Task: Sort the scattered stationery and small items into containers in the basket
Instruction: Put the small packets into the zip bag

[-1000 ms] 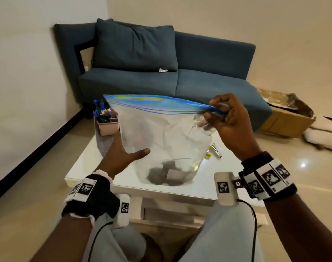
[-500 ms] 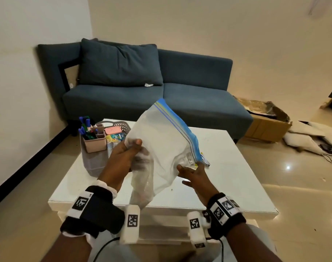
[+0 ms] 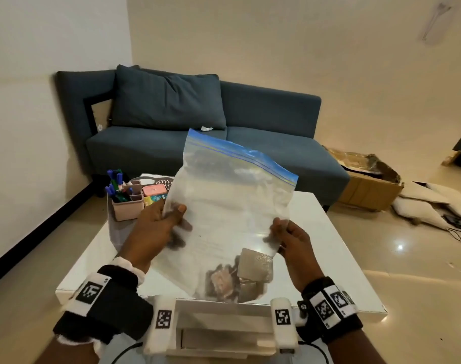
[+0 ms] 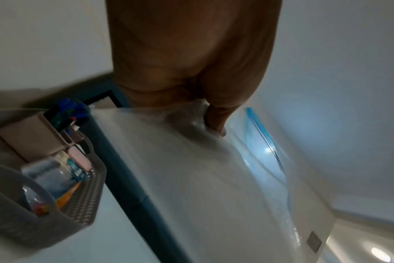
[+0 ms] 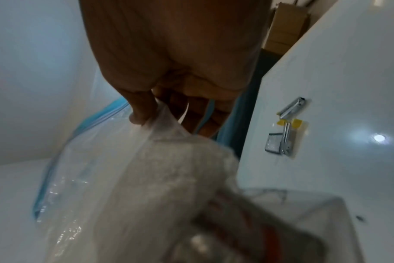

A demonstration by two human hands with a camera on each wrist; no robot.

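A clear zip bag (image 3: 232, 214) with a blue seal strip is held upright over the white table (image 3: 337, 248), its seal at the top. Several small grey and pinkish items (image 3: 240, 279) lie in its lower corner. My left hand (image 3: 158, 227) pinches the bag's left edge, thumb in front. My right hand (image 3: 290, 240) pinches the right edge. The left wrist view shows my left fingers (image 4: 216, 124) gripping the bag (image 4: 191, 178). From the right wrist, my right fingers (image 5: 142, 110) pinch the plastic (image 5: 128, 178). The grey basket (image 3: 113, 232) stands at the table's far left.
The basket holds a pink pen holder (image 3: 127, 206) full of markers, a pink box (image 3: 154, 190) and packets. A metal clip and a small packet (image 5: 286, 131) lie on the table to the right. A blue sofa (image 3: 198, 137) stands behind, a cardboard box (image 3: 368, 185) on the floor at right.
The bag has swung from a folded, slanting hold to upright and spread out. My right hand moved from the seal end to the bag's right edge. The head view rose.
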